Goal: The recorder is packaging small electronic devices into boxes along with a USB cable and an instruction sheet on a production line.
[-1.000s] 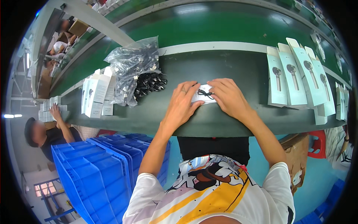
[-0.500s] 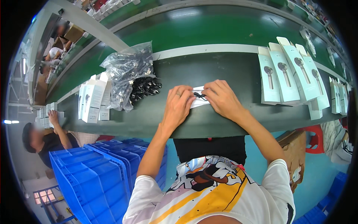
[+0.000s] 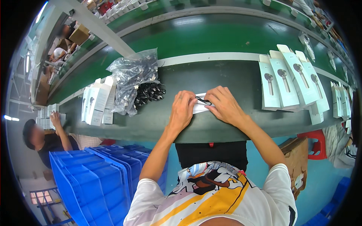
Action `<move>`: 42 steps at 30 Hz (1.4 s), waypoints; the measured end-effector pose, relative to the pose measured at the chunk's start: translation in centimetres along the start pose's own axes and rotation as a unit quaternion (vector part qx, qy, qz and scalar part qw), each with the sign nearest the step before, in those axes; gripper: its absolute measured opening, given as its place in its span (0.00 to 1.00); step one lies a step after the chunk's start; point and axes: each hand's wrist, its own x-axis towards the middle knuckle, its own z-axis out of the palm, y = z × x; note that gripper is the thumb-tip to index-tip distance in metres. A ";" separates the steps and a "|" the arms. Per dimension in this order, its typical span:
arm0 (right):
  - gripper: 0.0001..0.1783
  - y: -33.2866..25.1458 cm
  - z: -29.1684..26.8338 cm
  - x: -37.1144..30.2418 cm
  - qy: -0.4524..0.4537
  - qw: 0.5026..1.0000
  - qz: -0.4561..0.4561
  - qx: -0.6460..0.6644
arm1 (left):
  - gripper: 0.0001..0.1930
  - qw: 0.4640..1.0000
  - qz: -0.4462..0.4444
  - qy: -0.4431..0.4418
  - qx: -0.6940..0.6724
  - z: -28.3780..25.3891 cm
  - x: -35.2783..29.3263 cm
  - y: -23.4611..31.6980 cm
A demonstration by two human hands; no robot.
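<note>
At the middle of the dark green work surface, a white folded paper [image 3: 199, 108] lies between my hands, with a short black cable [image 3: 204, 101] across its upper part. My left hand [image 3: 183, 107] closes its fingers on the paper's left side. From the right, my right hand [image 3: 224, 104] pinches the paper's right side near the cable's end. My fingertips hide parts of both. Left of my hands sits a heap of bundled black cables [image 3: 149, 92], spilling from a clear plastic bag [image 3: 137, 69] of more cables.
Several open white boxes with a picture of a small fan [image 3: 283, 81] stand at the right. More white boxes [image 3: 98, 100] stand left of the bag. Blue crates [image 3: 88, 175] are stacked below left. A co-worker [image 3: 45, 141] sits at the far left.
The cable now slants down to the right across the paper, and my fingers have shifted slightly around it. The whole view has tilted a little, so the bench appears lower.
</note>
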 end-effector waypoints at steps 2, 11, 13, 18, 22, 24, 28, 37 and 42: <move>0.11 0.0 -0.4 0.1 0.010 1.000 0.001 0.001 | 0.05 1.000 0.002 0.011 -0.015 -0.1 0.3 0.5; 0.04 -1.3 -5.1 -1.7 0.107 0.980 0.111 0.126 | 0.05 0.991 -0.012 -0.007 -0.134 0.2 3.6 5.2; 0.05 -1.4 -6.8 -2.7 0.124 0.975 0.133 0.131 | 0.05 0.984 0.001 -0.048 -0.175 0.9 4.5 5.8; 0.02 -3.8 -14.8 -4.8 0.244 0.958 0.150 0.031 | 0.09 0.935 -0.025 -0.042 -0.351 2.0 7.8 7.8; 0.06 -1.7 -22.8 -6.1 0.393 0.887 0.240 -0.019 | 0.21 0.923 -0.028 -0.097 -0.372 6.7 11.9 12.4; 0.07 0.3 -25.2 -7.4 0.409 0.876 0.253 -0.031 | 0.28 0.928 -0.019 -0.110 -0.354 11.2 13.0 13.6; 0.09 4.0 -28.9 -9.6 0.457 0.848 0.268 -0.019 | 0.39 0.936 0.009 -0.137 -0.323 12.5 14.4 17.0; 0.12 15.6 -28.3 -17.0 0.389 0.717 0.376 0.440 | 0.49 0.917 -0.105 -0.124 -0.364 17.0 14.7 17.3; 0.12 10.7 -26.4 -12.0 0.376 0.690 0.369 0.497 | 0.49 0.903 -0.125 -0.116 -0.394 16.2 14.4 17.8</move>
